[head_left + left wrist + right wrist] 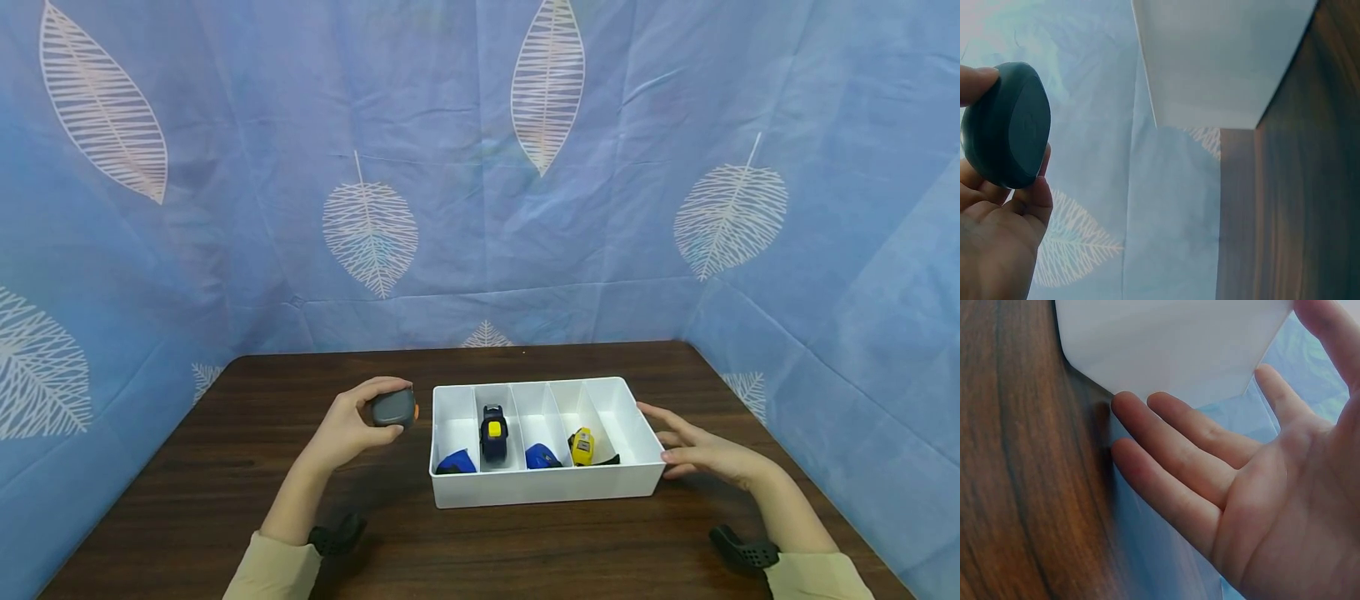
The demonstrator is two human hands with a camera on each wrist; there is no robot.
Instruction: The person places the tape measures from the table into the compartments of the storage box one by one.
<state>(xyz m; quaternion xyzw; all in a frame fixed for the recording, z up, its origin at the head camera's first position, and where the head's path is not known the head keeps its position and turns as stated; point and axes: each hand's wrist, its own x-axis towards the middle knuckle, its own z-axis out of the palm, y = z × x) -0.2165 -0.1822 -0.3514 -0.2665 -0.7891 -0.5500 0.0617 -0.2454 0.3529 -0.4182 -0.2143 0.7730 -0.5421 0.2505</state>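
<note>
My left hand (pixel 345 429) pinches a dark grey, rounded tape measure (pixel 393 408) with an orange tab, between thumb and fingers. It is held above the table, left of a white divided tray (pixel 543 490) and apart from it. In the left wrist view the grey case (pixel 1027 128) shows its smooth flat side. At the tray's right end, my right hand (pixel 705 454) touches the wall with spread, fairly straight fingers. Inside the tray, from left, lie a blue tool (pixel 456 462), a black-and-yellow tape measure (pixel 493 437), another blue tool (pixel 542 457) and a yellow tape measure (pixel 582 447).
The tray stands on a dark wooden table (pixel 187 492), its thin dividers running front to back. Blue cloth (pixel 450 225) with white leaf prints hangs behind the table and along its sides. The tray's front wall hides the lower part of some contents.
</note>
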